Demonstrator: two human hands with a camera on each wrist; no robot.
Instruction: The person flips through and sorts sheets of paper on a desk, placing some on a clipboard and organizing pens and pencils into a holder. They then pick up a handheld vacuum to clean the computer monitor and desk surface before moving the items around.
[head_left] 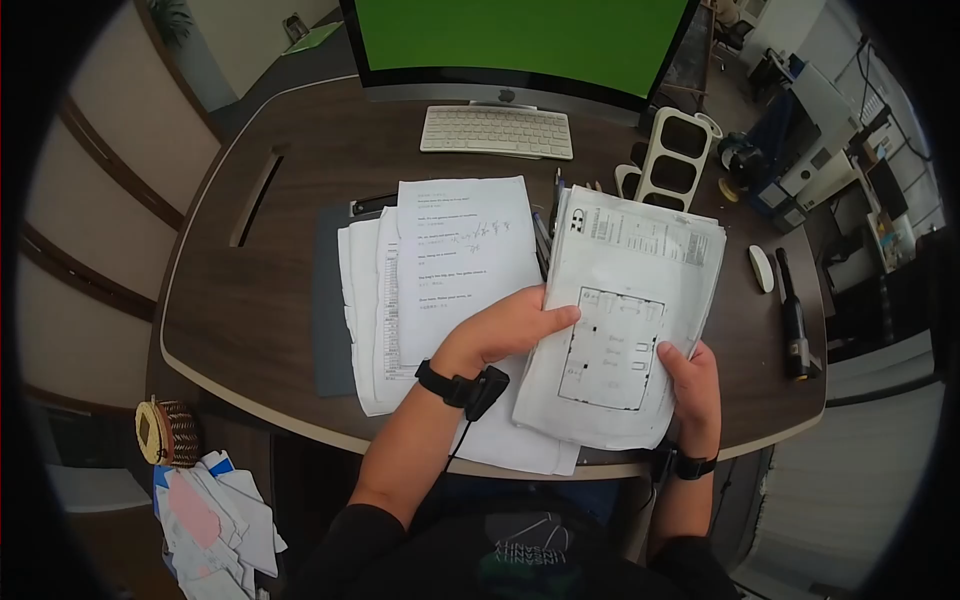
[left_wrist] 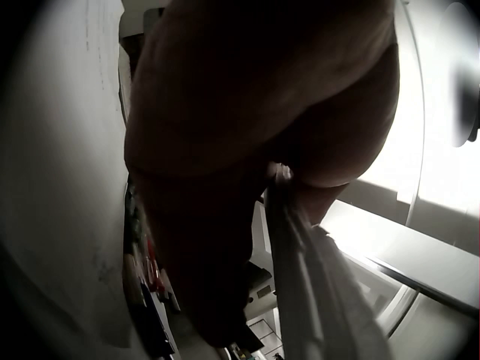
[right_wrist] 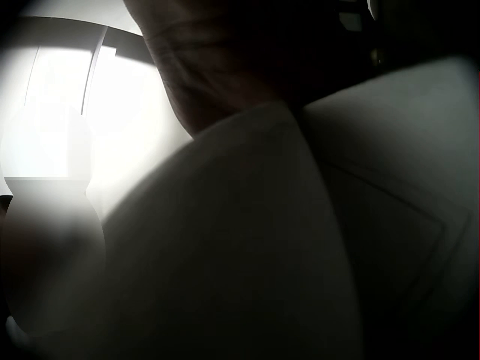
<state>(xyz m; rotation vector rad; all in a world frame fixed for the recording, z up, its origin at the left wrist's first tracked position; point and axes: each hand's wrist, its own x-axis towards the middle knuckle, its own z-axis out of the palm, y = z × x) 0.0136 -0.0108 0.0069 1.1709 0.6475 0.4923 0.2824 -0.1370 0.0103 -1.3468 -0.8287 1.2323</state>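
Note:
A thick stack of papers is held between both hands in the head view, tilted over the front of the desk. Its top sheet carries a floor plan drawing. My left hand grips the stack's left edge, thumb on top; in the left wrist view the dark left hand pinches the edge of the papers. My right hand holds the lower right edge, thumb on top and fingers hidden beneath. In the right wrist view, sheets cover most of the right hand. More printed sheets lie to the left.
A keyboard and monitor stand at the back. Right of the stack are a beige holder, a white mouse and a black tool-like object. Loose papers and a wicker basket sit below the desk's left edge.

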